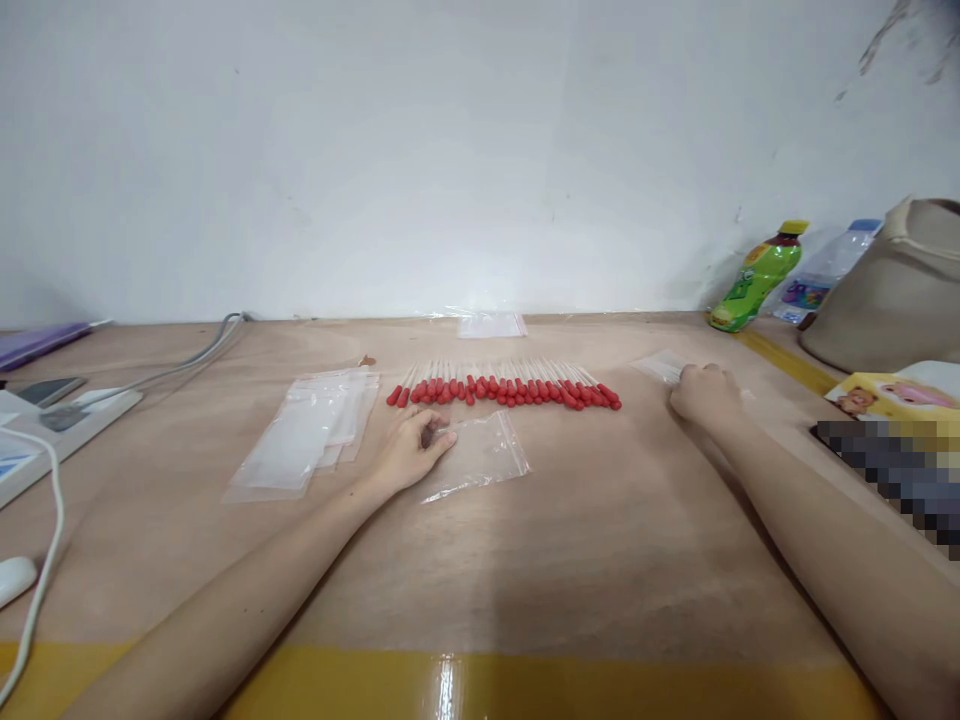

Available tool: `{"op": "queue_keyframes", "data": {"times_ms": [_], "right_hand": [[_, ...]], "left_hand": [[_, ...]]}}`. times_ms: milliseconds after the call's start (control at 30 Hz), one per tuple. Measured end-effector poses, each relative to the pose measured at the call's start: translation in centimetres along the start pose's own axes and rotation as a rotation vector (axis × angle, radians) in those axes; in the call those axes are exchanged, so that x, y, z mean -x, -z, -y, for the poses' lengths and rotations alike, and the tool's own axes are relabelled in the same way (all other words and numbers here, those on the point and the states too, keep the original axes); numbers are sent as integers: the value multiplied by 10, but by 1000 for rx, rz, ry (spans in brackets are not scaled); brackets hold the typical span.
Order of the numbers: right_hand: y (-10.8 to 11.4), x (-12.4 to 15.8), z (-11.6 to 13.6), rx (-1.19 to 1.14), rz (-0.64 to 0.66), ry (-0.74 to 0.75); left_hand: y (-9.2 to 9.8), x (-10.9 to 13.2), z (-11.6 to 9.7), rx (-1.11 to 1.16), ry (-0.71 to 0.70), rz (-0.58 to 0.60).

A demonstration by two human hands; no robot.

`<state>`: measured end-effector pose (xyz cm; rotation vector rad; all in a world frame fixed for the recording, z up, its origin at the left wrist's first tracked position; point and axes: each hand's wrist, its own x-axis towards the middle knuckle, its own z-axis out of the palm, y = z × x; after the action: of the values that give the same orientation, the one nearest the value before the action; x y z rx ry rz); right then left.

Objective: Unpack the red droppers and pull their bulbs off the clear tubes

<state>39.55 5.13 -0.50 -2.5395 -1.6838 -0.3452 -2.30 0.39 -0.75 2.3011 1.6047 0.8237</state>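
A long row of thin white sticks with thick red tips, which look like swabs (510,389), lies across the middle of the table. In front of the row, a clear zip bag (484,450) lies flat. My left hand (409,447) is at its left edge, fingers bent and the thumb over the plastic. To the left is an overlapping stack of clear zip bags (292,440). Off to the right, my right hand (705,395) is closed at the edge of another clear bag (661,366). My fingers hide part of that bag, and its contents are unclear.
At the back right stand a green drink bottle (757,278), a clear bottle (821,275) and a beige bag (889,290). A white power strip (75,425) with cables lies on the left. A flat white piece (492,326) rests against the wall.
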Motion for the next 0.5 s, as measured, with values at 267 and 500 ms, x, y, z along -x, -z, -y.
{"op": "queue_keyframes", "data": {"times_ms": [267,500], "right_hand": [[-8,8,5,-18,-218,38],[33,27,34,-351,-787,257]], "left_hand": [[15,9,-16,15,-55,-63],[81,3,37,14,260,-484]]}}
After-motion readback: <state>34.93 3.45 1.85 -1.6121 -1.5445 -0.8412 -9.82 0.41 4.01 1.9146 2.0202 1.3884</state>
